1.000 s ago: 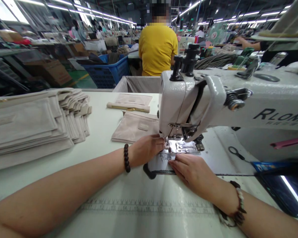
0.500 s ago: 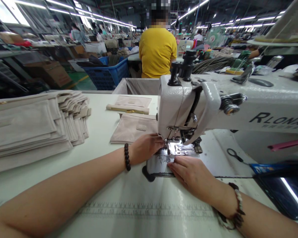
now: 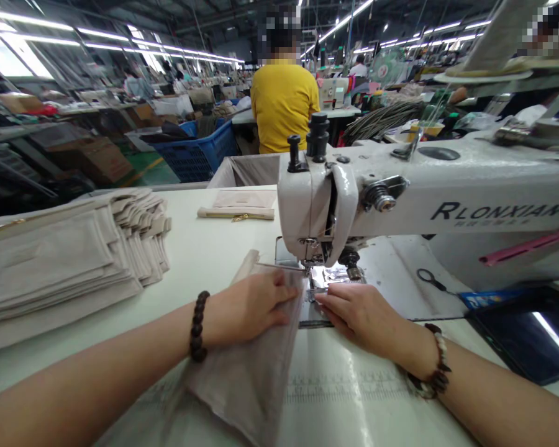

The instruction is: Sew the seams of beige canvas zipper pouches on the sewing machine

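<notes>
A beige fabric pouch piece point(image 3: 251, 379) is slanted across the table front, its upper right edge by the needle and presser foot of the white sewing machine point(image 3: 292, 214). My left hand point(image 3: 256, 305) is on top of this piece, its fingers bent and closed on the fabric near the needle. On the machine bed, just right of the presser foot, is my right hand point(image 3: 358, 313). Its fingers are pressed together, pointing left toward the fabric edge; what they hold, if anything, is hidden. Beaded bracelets circle both wrists.
Several beige pieces lie stacked point(image 3: 51, 261) on the left. Behind the needle area lies a piece with a zipper point(image 3: 235, 215). A dark tablet-like device point(image 3: 531, 335) and small scissors point(image 3: 431, 278) are on the right. Ahead, a person in yellow point(image 3: 284, 105) sits near a blue crate point(image 3: 195, 149).
The pouch piece has swung from behind my left hand toward me, and its lower end now hangs across the table front. My left hand has moved slightly left and nearer. The camera view has shifted.
</notes>
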Demonstrator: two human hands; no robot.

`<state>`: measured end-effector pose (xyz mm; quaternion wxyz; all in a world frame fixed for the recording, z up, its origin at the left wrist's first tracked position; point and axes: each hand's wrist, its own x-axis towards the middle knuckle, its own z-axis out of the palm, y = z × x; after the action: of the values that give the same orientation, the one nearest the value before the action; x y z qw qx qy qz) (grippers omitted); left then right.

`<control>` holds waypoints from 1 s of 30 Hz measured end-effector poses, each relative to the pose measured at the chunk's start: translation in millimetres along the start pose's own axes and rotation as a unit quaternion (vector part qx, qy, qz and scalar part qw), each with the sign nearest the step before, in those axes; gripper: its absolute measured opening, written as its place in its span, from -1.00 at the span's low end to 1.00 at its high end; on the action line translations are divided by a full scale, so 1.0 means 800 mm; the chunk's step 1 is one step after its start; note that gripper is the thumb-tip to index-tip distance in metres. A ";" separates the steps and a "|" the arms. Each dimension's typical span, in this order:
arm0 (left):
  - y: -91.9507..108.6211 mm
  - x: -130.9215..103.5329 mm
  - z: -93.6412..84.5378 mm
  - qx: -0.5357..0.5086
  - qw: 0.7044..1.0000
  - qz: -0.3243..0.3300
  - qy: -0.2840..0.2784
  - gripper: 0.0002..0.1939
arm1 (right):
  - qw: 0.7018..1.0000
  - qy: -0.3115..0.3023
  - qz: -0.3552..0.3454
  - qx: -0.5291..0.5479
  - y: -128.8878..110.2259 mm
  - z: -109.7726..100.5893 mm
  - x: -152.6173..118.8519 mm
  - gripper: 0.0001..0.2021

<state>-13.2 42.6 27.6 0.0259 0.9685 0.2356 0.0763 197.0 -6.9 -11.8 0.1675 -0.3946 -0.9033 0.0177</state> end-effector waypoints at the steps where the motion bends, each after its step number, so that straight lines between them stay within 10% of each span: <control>1: 0.015 -0.002 0.000 -0.011 0.999 -0.008 -0.034 -0.71 | 1.000 -0.001 -0.002 0.001 0.001 -0.001 0.000 -0.74; 7: 0.067 -0.007 0.017 -0.063 0.995 -0.063 -0.043 -0.60 | 0.998 -0.066 0.004 0.011 0.004 -0.003 -0.001 -0.78; 30: 0.083 -0.019 0.014 0.010 0.998 -0.048 -0.036 -0.37 | 0.988 -0.147 0.041 -0.026 -0.016 -0.030 -0.001 -0.79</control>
<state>5.6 -23.9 20.0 0.0279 0.9584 0.2815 0.0376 195.9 -18.7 12.3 0.0222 -0.4282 -0.9015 0.0589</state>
